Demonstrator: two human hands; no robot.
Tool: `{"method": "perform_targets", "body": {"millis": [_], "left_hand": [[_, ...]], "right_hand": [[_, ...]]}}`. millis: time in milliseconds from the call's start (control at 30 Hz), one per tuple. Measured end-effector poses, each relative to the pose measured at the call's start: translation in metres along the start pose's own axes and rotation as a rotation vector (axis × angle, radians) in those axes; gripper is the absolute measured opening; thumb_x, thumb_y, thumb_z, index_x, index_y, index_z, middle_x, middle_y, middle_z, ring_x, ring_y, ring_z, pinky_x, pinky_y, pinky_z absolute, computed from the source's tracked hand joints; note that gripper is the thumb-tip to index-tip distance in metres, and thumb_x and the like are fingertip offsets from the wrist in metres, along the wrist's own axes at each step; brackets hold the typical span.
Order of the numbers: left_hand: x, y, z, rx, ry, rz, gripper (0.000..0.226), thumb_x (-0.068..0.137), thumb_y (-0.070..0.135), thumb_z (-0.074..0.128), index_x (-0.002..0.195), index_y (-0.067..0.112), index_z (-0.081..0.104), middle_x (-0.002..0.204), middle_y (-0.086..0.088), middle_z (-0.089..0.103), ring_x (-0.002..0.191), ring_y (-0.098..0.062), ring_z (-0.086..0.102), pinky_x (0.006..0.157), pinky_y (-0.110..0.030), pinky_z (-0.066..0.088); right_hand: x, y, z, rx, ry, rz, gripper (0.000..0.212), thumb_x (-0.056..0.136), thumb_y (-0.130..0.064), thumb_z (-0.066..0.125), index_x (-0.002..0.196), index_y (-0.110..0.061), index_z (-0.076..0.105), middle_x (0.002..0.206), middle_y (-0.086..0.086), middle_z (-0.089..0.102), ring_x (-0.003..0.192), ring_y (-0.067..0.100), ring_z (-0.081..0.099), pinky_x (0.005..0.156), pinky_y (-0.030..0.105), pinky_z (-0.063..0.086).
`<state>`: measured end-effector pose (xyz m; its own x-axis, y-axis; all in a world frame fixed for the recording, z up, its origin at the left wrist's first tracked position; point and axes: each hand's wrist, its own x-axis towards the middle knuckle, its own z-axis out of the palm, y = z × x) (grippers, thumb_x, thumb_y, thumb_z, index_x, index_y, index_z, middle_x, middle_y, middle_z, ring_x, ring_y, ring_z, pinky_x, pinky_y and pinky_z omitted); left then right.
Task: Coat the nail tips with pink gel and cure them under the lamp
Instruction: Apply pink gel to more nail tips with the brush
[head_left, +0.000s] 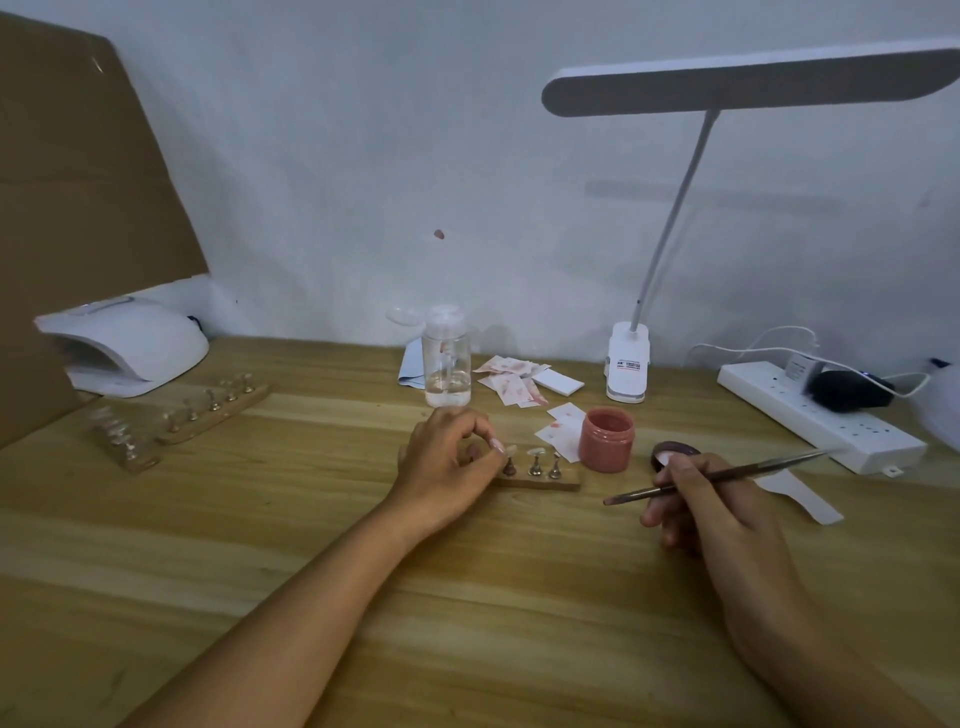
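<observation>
A small wooden holder (545, 480) with metal stands carrying clear nail tips sits at the table's middle. My left hand (447, 467) rests at its left end, thumb and forefinger pinching a nail tip (508, 451) on one stand. My right hand (711, 499) grips a thin brush (727, 474), its bristle end pointing left toward the holder. An open jar of pink gel (607, 439) stands just right of the holder, its lid (675, 451) partly hidden behind my right hand. The white curing lamp (130, 345) sits at the far left.
Two more wooden holders (208, 413) with nail tips lie in front of the curing lamp. A clear pump bottle (447, 361), stained paper wipes (511, 382), a clip-on desk lamp (628, 369) and a power strip (815, 413) line the back. Cardboard (78, 208) leans at the left.
</observation>
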<state>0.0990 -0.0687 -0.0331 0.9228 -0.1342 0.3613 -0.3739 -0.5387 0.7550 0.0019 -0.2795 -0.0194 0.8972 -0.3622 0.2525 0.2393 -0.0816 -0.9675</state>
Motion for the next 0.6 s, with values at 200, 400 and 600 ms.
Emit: {"method": "perform_targets", "body": {"millis": [200,400,600], "left_hand": [[-0.0008,0.0013,0.0002,0.01,-0.045,-0.001,0.012,0.069,0.039,0.055,0.077,0.033,0.062,0.108,0.008,0.054,0.121,-0.019,0.049,0.102,-0.049,0.041],[0.0008,-0.0033,0.0013,0.047,-0.02,0.042,0.027,0.079,0.019,0.07,0.071,0.04,0.057,0.101,0.015,0.052,0.117,-0.019,0.052,0.1,-0.045,0.042],[-0.0004,0.0016,0.0014,0.065,-0.038,0.037,0.009,0.069,0.034,0.06,0.07,0.042,0.056,0.103,0.018,0.05,0.108,-0.018,0.055,0.098,-0.044,0.044]], "right_hand": [[-0.0002,0.0,-0.0003,-0.009,0.002,0.0,0.029,0.099,-0.02,0.047,0.089,0.004,0.06,0.058,0.012,0.064,0.043,0.007,0.05,0.043,0.012,0.04],[0.0006,0.0002,0.001,-0.004,0.004,0.005,0.03,0.1,-0.02,0.047,0.09,0.005,0.059,0.062,0.017,0.063,0.043,0.007,0.05,0.043,0.013,0.04],[0.0008,0.0007,0.0009,-0.017,0.005,0.003,0.03,0.1,-0.02,0.047,0.09,0.006,0.059,0.063,0.02,0.064,0.043,0.007,0.049,0.043,0.013,0.04]]}}
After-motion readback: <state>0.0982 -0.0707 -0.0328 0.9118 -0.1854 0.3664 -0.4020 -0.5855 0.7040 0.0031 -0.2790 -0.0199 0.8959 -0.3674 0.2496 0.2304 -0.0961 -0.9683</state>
